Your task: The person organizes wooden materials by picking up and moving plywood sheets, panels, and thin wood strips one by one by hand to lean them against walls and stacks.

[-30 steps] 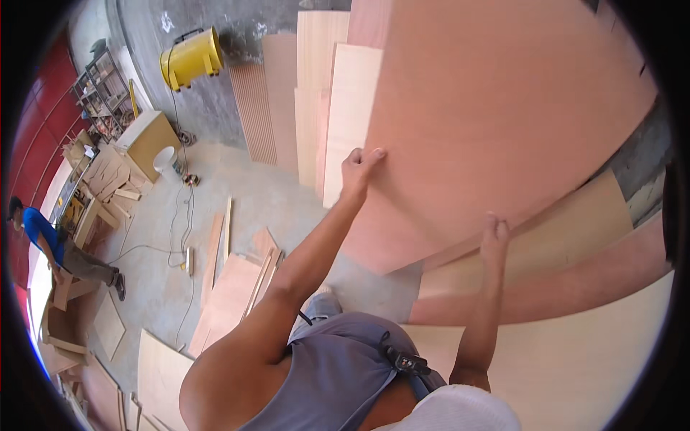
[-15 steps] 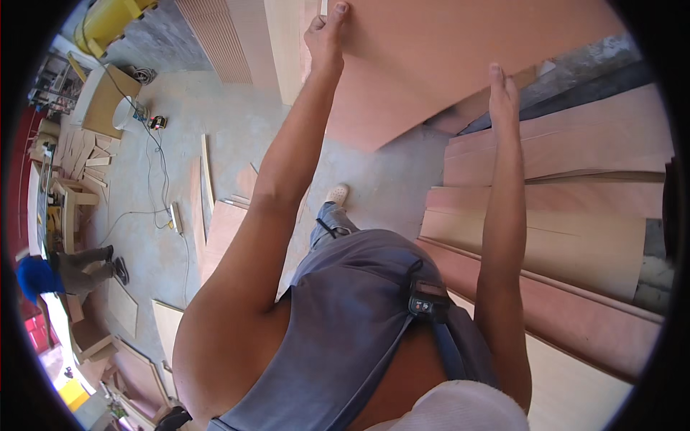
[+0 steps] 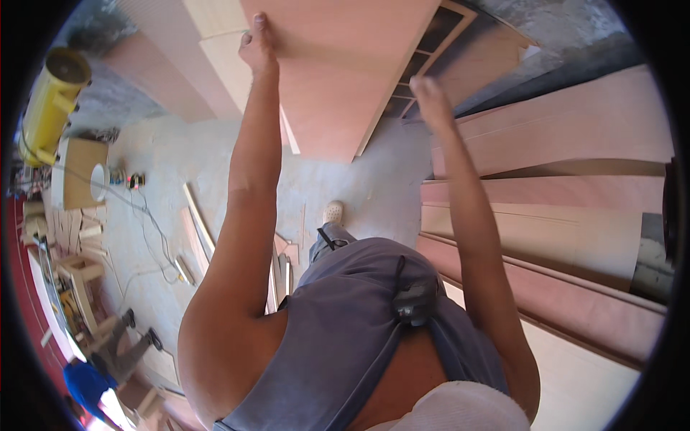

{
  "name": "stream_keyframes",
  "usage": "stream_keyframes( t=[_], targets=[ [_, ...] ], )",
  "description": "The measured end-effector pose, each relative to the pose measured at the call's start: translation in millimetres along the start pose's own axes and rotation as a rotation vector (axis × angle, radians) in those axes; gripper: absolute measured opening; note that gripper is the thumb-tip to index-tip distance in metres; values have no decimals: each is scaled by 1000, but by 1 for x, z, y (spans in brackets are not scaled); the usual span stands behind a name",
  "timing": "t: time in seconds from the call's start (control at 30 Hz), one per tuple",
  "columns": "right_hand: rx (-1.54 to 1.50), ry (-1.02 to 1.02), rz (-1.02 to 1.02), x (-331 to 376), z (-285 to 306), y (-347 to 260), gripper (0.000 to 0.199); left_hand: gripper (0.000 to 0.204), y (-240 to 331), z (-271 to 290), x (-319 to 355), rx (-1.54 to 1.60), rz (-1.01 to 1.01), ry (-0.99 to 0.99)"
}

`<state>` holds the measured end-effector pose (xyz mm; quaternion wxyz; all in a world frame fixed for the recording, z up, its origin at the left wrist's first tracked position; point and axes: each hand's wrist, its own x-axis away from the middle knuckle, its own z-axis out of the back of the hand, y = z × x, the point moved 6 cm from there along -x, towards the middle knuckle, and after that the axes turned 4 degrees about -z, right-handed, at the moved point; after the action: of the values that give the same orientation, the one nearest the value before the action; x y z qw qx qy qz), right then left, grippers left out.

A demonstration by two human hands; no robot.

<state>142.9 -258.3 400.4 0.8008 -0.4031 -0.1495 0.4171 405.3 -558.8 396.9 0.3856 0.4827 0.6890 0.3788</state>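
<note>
A tall reddish plywood sheet (image 3: 338,86) stands ahead of me, its lower corner near the floor. My left hand (image 3: 260,52) is closed at its left side, thumb up against the face; some fingers are hidden. Just off the sheet's right edge is my right hand (image 3: 433,100), raised and smeared by motion, so its fingers are unclear. A gap seems to lie between it and the edge. Behind that edge a wooden frame with dark openings (image 3: 438,32) shows.
Long plywood sheets (image 3: 546,136) are stacked at my right. More panels (image 3: 162,72) lean on the far-left wall. Wood strips (image 3: 198,215) and a cord (image 3: 151,215) lie on the floor. A person in blue (image 3: 90,384) is at the lower left, below a yellow machine (image 3: 54,100).
My view has turned right. The sheet now looks narrower, uncovering the dark-gapped frame behind it. My right hand has shifted left, and my left hand stays at the sheet's left side.
</note>
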Motion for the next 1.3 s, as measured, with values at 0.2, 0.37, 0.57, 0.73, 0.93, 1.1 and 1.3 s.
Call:
stream_keyframes(
  t=[0.2, 0.37, 0.57, 0.73, 0.93, 1.1, 1.3],
  targets=[
    [410, -341, -363, 211, -25, 222, 54, 57, -40, -43, -40, -83, -17, -35],
    [391, -81, -810, 477, 13, 306, 42, 54, -115, -67, -117, -430, 135, -268],
    [153, 428, -1580, 682, 15, 252, 48, 89, -218, 37, 56, -788, 291, -428],
    [78, 515, -1495, 693, -51, 214, 52, 86, -263, 171, 225, -1277, 511, -984],
    [-104, 594, -1558, 782, -96, 158, 50, 30, -202, 111, 563, -691, 294, -2090],
    [-207, 948, -1738, 919, -167, 128, 49, 35, -80, 109, 709, -671, 395, -2489],
    [-528, 1517, -2069, 1056, -269, 22, 48, 43, -104, 193, 812, 380, -1958, -3021]
  ],
)
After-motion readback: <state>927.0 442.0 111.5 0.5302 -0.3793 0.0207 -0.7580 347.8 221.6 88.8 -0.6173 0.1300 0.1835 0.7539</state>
